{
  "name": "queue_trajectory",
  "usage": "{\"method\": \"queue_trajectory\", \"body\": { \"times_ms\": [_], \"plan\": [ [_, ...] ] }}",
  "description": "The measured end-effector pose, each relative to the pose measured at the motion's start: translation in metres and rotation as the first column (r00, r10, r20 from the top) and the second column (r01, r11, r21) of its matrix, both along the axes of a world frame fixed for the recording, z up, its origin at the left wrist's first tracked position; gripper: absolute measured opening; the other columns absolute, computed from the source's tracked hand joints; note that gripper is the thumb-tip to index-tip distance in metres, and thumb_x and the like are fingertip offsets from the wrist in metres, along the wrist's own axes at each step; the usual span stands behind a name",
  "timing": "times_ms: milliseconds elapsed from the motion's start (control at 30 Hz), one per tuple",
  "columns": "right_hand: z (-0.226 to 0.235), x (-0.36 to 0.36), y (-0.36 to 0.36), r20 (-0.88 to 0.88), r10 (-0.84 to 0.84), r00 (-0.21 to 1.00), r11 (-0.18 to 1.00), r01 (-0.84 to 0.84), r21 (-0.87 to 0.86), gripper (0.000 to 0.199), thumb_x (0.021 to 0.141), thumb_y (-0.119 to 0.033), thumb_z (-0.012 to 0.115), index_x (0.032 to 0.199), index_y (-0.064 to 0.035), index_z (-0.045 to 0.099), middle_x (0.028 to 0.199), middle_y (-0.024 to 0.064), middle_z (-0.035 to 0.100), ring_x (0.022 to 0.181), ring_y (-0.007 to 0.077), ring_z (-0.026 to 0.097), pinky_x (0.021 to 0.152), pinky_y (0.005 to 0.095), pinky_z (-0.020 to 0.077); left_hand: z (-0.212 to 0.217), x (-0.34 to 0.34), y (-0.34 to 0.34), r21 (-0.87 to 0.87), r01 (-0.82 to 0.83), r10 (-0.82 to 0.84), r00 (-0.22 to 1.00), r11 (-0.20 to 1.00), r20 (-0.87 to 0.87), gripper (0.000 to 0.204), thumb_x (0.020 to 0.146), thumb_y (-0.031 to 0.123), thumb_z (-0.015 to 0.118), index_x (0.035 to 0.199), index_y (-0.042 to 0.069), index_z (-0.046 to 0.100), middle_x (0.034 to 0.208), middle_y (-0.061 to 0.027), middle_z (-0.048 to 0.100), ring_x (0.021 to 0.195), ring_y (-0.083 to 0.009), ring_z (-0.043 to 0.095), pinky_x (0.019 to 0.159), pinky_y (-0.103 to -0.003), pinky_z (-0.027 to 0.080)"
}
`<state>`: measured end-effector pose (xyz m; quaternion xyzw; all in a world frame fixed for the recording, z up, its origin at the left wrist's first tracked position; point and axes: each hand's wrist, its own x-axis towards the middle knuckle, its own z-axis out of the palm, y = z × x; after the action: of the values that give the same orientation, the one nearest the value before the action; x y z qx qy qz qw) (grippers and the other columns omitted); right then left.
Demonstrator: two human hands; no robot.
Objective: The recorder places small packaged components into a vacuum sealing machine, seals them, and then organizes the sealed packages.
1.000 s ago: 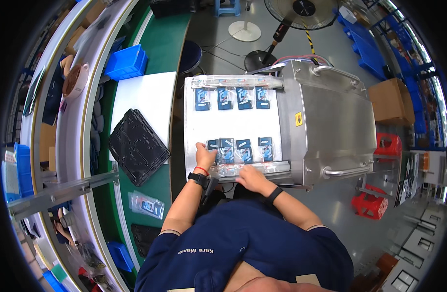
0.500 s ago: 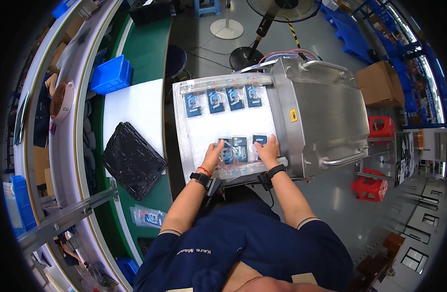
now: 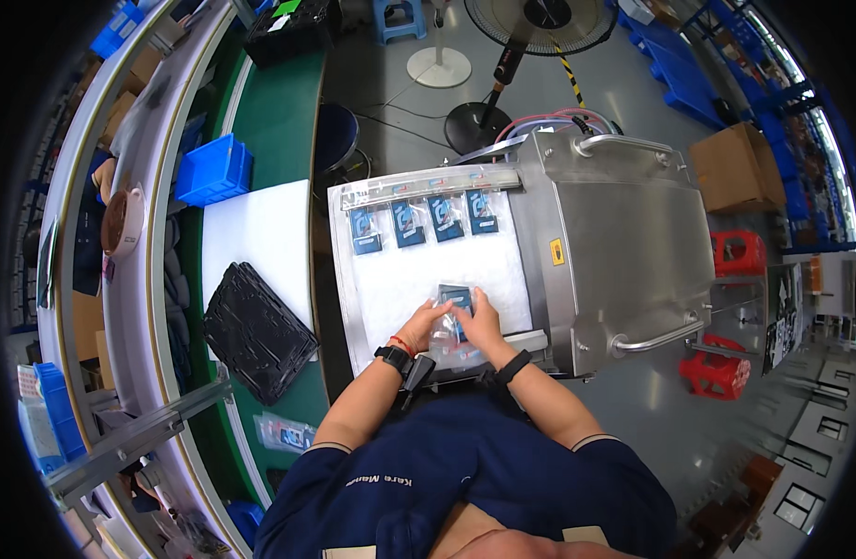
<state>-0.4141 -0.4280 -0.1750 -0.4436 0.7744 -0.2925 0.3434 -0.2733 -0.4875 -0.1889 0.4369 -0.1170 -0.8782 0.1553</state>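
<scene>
Both my hands are closed around a gathered bunch of clear-bagged dark blue packets (image 3: 457, 298), near the front of a white padded surface (image 3: 484, 265). My left hand (image 3: 420, 327) grips the bunch from its left side. From the right, my right hand (image 3: 482, 322) holds it, with the thumb across the front. Loose clear plastic hangs below the fingers; how many packets are in the bunch I cannot tell. Farther back, several bagged blue packets (image 3: 408, 224) lie in a row, their upper ends at a metal bar (image 3: 428, 189).
A steel machine lid (image 3: 633, 247) with handles stands right of the padded surface. On the green bench at left are a blue bin (image 3: 214, 170), a black tray (image 3: 260, 333) and more bagged packets (image 3: 285, 433). A pedestal fan (image 3: 479, 126) stands behind; red stools (image 3: 715, 366) are at right.
The packets that lay spread along the front of the padded surface are now gathered together between my hands. My right hand has moved left, toward my left hand. The view has shifted slightly.
</scene>
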Motion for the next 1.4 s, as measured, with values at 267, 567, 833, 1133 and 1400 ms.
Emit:
{"method": "queue_trajectory", "body": {
  "times_ms": [267, 567, 833, 1133, 1400],
  "plan": [
    [-0.006, -0.067, -0.145, 0.686, -0.009, 0.728, 0.998, -0.033, 0.049, 0.019, 0.081, -0.018, 0.061, 0.091, -0.0021, 0.061, 0.074, 0.0043, 0.061, 0.064, 0.0131, 0.059, 0.054, 0.0249, 0.0472, 0.017, 0.054, -0.021, -0.346, -0.098, 0.132, 0.988, 0.933, 0.077, 0.032, 0.077, 0.008, 0.067, 0.106, 0.003, 0.055, 0.092, -0.0034, 0.062, 0.082, -0.0153, 0.059, 0.072, -0.033, 0.051],
    [-0.039, -0.072, -0.262, 0.868, -0.427, 0.252, 0.831, 0.488, 0.267, 0.018, 0.084, -0.001, 0.053, 0.099, 0.0093, 0.05, 0.09, 0.0202, 0.058, 0.076, 0.0323, 0.062, 0.068, 0.0403, 0.0563, -0.042, 0.123, 0.013, -0.306, -0.404, 0.464, 0.872, 0.862, 0.157, 0.031, 0.077, 0.001, 0.063, 0.107, 0.004, 0.055, 0.094, -0.0062, 0.062, 0.082, -0.0206, 0.062, 0.076, -0.036, 0.052],
    [-0.038, -0.076, -0.288, 0.829, -0.508, 0.233, 0.754, 0.585, 0.298, 0.016, 0.081, 0.006, 0.049, 0.095, 0.0143, 0.046, 0.087, 0.0213, 0.055, 0.075, 0.032, 0.061, 0.067, 0.0395, 0.0575, -0.01, 0.103, 0.003, -0.27, -0.345, 0.41, 0.88, 0.899, 0.239, 0.027, 0.075, 0.004, 0.067, 0.099, 0.001, 0.056, 0.088, -0.0067, 0.061, 0.08, -0.0185, 0.061, 0.074, -0.034, 0.051],
    [-0.024, -0.096, -0.326, 0.861, -0.409, 0.3, 0.892, 0.331, 0.308, 0.034, 0.085, -0.004, 0.046, 0.109, 0.0181, 0.035, 0.1, 0.0317, 0.05, 0.086, 0.0445, 0.057, 0.074, 0.0499, 0.0539, -0.013, 0.103, 0.002, -0.319, -0.302, 0.379, 0.9, 0.898, 0.216, 0.029, 0.074, 0.005, 0.068, 0.1, 0.001, 0.057, 0.091, -0.0058, 0.062, 0.081, -0.0188, 0.061, 0.073, -0.035, 0.051],
    [-0.015, -0.095, -0.179, -0.441, -0.324, 0.837, 0.932, 0.202, -0.301, 0.043, 0.073, -0.021, 0.067, 0.11, -0.0012, 0.054, 0.095, 0.0168, 0.061, 0.089, 0.0333, 0.056, 0.084, 0.0398, 0.0423, 0.007, 0.103, -0.054, -0.525, -0.249, 0.388, 0.906, 0.814, 0.172, 0.037, 0.074, 0.006, 0.07, 0.108, 0.001, 0.056, 0.095, -0.0048, 0.062, 0.085, -0.0139, 0.059, 0.079, -0.029, 0.048]
  ]
}}
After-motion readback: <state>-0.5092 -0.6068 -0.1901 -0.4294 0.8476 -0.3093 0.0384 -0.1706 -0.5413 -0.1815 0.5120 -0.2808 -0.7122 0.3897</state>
